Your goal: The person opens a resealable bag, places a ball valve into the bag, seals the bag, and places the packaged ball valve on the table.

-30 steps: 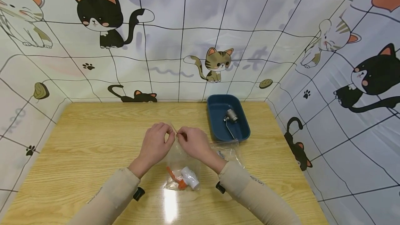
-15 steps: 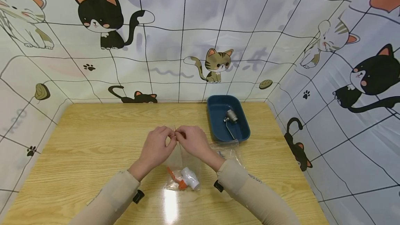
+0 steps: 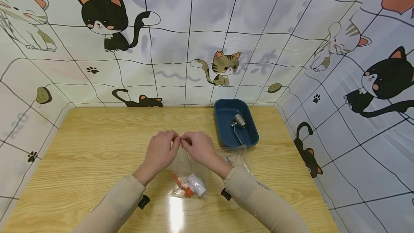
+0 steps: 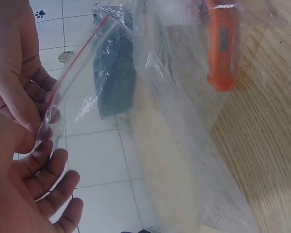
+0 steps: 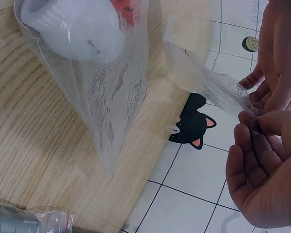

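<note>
Over the middle of the table, my left hand (image 3: pixel 160 151) and right hand (image 3: pixel 199 148) pinch the top edge of a clear zip bag (image 3: pixel 184 164) between thumbs and fingertips. The two sets of fingertips almost meet. A red zip line (image 4: pixel 77 58) runs along the bag's mouth in the left wrist view. Whether the mouth is parted there I cannot tell. At the bottom of the bag, resting low over the table, lie a white plastic fitting (image 3: pixel 196 184) and an orange handle (image 3: pixel 188 191). The right wrist view shows the white fitting (image 5: pixel 82 34) through the plastic.
A blue tray (image 3: pixel 218 125) at the back right holds a metal cylindrical fitting (image 3: pixel 240 120) and a thin metal rod piece (image 3: pixel 237 134). Against its front edge lies another clear zip bag (image 3: pixel 239 157), partly behind my right forearm. Cat-printed sheets rise behind and beside the wooden table (image 3: pixel 97 143).
My hands have come closer together at the bag's top edge, closing the small gap between them. The bag's contents stay about where they were.
</note>
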### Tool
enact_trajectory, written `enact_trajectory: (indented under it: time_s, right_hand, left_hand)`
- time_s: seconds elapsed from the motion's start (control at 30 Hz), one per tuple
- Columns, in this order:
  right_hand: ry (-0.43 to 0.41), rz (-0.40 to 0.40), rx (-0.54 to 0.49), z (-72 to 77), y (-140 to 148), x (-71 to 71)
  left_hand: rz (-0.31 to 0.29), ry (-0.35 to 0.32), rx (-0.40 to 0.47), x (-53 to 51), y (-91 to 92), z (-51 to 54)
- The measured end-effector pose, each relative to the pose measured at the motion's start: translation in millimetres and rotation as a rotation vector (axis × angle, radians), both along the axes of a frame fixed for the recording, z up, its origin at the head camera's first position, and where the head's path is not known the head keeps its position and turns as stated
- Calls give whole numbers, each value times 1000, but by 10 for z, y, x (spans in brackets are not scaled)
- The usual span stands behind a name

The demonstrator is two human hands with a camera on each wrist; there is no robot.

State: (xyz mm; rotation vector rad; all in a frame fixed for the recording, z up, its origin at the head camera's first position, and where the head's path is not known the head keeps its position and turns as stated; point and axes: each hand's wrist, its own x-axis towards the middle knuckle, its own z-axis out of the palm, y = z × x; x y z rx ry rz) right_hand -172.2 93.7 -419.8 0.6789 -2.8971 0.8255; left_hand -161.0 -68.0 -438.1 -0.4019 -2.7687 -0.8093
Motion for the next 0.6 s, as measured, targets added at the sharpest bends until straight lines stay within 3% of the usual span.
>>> enact_trajectory:
  time_s: [0.33,0.6]
  right_hand:
    - [-21,16,41,-17,-5,-11]
    - [12,37,99,-20,48,-56]
  left_hand:
    - [-39,13,-85,-11,-17,-16]
    - [-76,84,-165,-8,-50,-3]
